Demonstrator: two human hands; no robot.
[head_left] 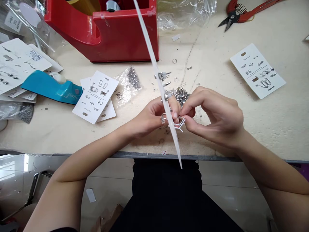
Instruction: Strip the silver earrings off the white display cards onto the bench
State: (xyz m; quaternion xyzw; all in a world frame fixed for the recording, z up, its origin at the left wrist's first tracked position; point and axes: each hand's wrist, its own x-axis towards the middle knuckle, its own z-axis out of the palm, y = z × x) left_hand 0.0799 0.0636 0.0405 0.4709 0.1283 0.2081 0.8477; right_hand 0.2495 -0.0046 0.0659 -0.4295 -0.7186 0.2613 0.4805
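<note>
And nearest of all, a lap in dark clothing (166, 193) below the red dispenser (127, 42), our landmark, with tiled floor (106, 183) to either side and a white slip (90, 195) lying on it. Up to the table (217, 148), and here's the action, on the dispenser's near side! The left hand (147, 119) has its thumb and fingers clamped about a white card (176, 141), seen edge-on, tilted, its upper end crossing in front of the dispenser. Metal pieces jut from the card, and pale strands (180, 125) poke out beside the fingertips. In comes the right hand (214, 117), thumb and forefinger drawn narrow right by those strands; whether they pinch anything, I can't tell!

Just beyond, a heap of small metal parts (182, 96) sits between those hands and the dispenser, loose rings and bits around it. Left-near of the dispenser, two overlapping cards (98, 93) lie beside a clear bag (120, 96) of metal bits, and they touch a blue plastic object (53, 88); a card stack (19, 58) spreads farther left. Well right of the dispenser, one loaded card (258, 71), and beyond it, red-handled cutters (256, 10)!
</note>
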